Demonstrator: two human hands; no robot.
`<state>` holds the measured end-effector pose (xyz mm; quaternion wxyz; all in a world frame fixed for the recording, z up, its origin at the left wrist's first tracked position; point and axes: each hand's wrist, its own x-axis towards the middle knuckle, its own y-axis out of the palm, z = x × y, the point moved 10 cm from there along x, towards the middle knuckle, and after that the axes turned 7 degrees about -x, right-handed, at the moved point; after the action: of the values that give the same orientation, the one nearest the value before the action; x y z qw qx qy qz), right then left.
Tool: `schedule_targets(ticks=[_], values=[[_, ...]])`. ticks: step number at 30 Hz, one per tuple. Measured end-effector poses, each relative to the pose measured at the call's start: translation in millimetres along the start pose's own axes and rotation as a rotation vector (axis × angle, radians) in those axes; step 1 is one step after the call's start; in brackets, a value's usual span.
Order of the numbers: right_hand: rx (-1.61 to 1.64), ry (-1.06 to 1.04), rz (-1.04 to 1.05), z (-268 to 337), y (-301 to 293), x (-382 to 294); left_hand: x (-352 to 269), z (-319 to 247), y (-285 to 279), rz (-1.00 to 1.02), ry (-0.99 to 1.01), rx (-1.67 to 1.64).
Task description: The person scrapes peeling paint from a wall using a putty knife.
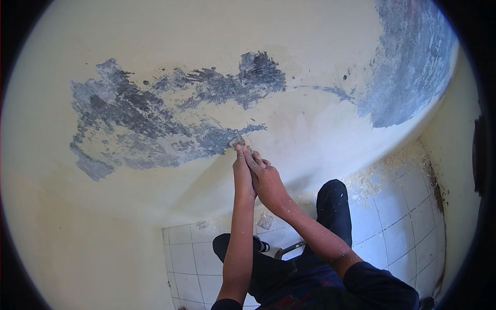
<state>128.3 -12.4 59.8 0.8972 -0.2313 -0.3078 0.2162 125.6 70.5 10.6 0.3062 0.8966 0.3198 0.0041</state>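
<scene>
A scraper with a short, dusty blade (241, 142) lies against the cream-painted wall (302, 128), at the lower edge of a rough grey bared patch (215, 139). My left hand (243, 170) and my right hand (267, 176) are pressed together around its handle, fingers pointing up toward the blade. The fingers and handle overlap, so the grip is partly hidden. Pale flakes dot my right forearm. Another large grey bared area (410, 66) covers the wall at the upper right.
Below the wall is a white tiled floor (391, 228), strewn with paint flakes (372, 182) near the wall's foot. A crumpled piece of debris (265, 221) lies by my legs. A dark metal bar (290, 248) shows between my knees. A side wall (457, 155) stands at right.
</scene>
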Motion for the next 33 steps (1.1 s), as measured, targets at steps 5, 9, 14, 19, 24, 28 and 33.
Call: schedule_targets(ticks=[5, 9, 14, 19, 24, 28, 33], values=[[0.039, -0.002, -0.073, 10.2, -10.5, 2.5, 0.9, -11.7, 1.5, 0.035, 0.05, 0.085], [0.041, 0.027, -0.049, 0.2, 1.0, 2.5, 2.9, -12.1, 1.5, 0.03, 0.047, 0.088], [-0.028, -0.017, -0.047, 11.7, 0.4, 2.7, -1.8, -22.8, 9.4, 0.131, 0.08, 0.122], [-0.066, -0.022, -0.061, 8.4, 1.3, 6.7, 2.3, -24.5, 16.8, 0.09, 0.044, 0.121], [-0.044, -0.026, -0.087, 7.3, -5.4, -0.8, -2.5, -18.3, 16.3, 0.073, 0.062, 0.104], [0.009, 0.061, -0.099, 5.5, -15.1, 7.3, 4.3, -18.1, 25.9, 0.141, 0.047, 0.073], [-0.108, -0.022, -0.079, 1.7, -18.1, -0.3, 12.6, 4.5, 14.5, 0.118, 0.03, 0.07]])
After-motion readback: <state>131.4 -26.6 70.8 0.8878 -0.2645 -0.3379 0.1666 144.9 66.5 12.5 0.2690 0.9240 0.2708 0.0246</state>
